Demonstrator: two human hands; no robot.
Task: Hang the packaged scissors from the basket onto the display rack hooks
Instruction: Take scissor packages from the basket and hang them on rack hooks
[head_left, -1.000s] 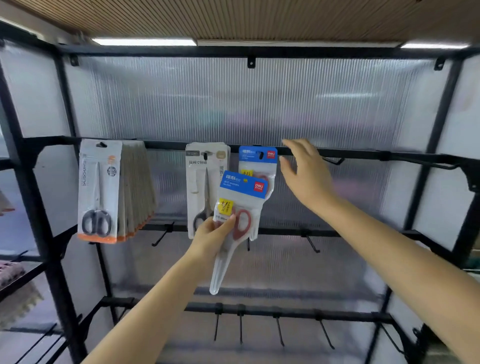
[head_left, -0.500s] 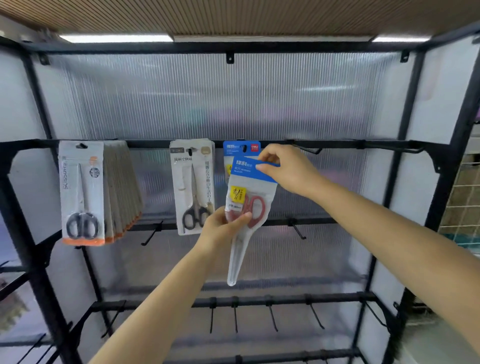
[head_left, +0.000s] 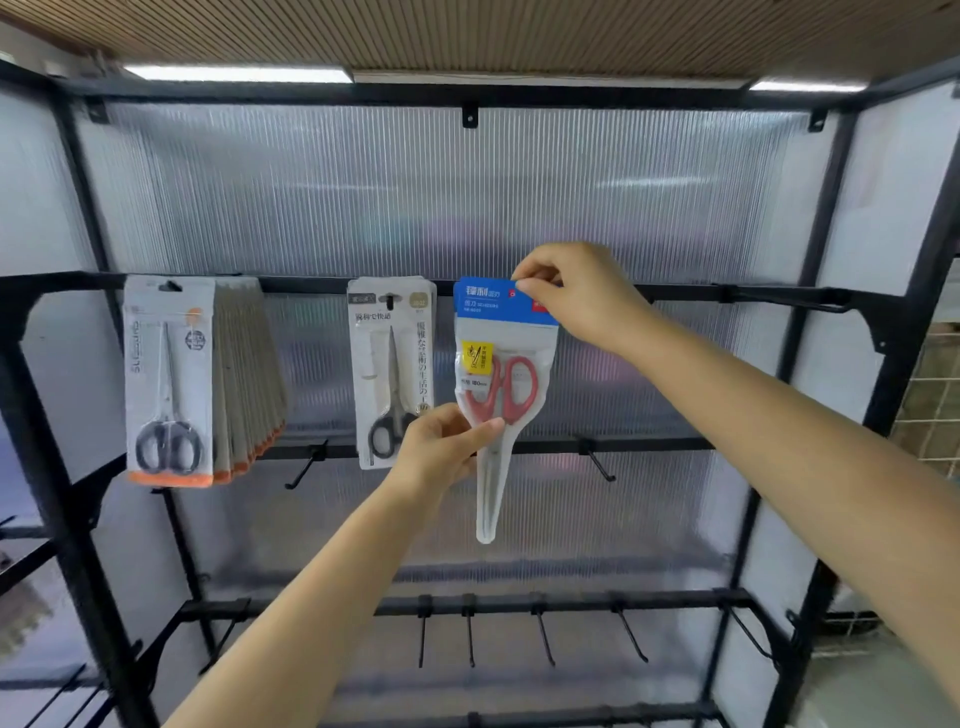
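Note:
A clear pack of red-handled scissors (head_left: 504, 374) with a blue header card hangs upright at the top bar of the black display rack (head_left: 311, 285). My right hand (head_left: 576, 296) pinches the top right corner of its blue header, level with the bar. My left hand (head_left: 441, 447) pinches the pack just below the red handles. The hook behind the header is hidden, and so is the blue pack that hung there before.
Left of it hang a white pack of black-handled scissors (head_left: 392, 371) and, further left, a thick row of grey packs with orange bottoms (head_left: 171, 379). Bare hooks stick out from the middle bar (head_left: 597, 462) and the lower bar (head_left: 540, 631). A wire grid (head_left: 930, 400) stands at right.
My right hand came down from the bar and took the pack's blue header. Both hands raised the pack to the top bar, covering the blue pack behind it.

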